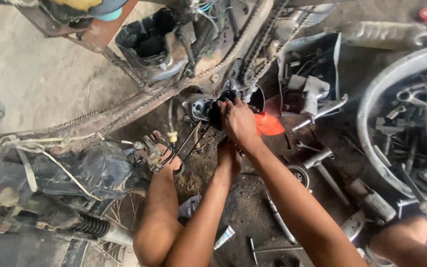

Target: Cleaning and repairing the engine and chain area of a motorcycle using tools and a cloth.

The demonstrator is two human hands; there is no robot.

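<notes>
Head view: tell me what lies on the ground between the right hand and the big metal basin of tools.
In the head view, between the right hand and the basin lie an orange rag and wrenches on the dirty floor.

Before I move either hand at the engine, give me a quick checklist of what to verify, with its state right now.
1. Right hand on the dark engine part: ok, fingers rest on it.
2. Left hand placed: cannot tell, mostly hidden under the right forearm.
3. Chain away from fingers: ok, it runs above the hand.
4. Cables away from the hands: not ok, they cross just left of them.
5. Tools in reach: ok, wrench on the floor, basin to the right.
</notes>
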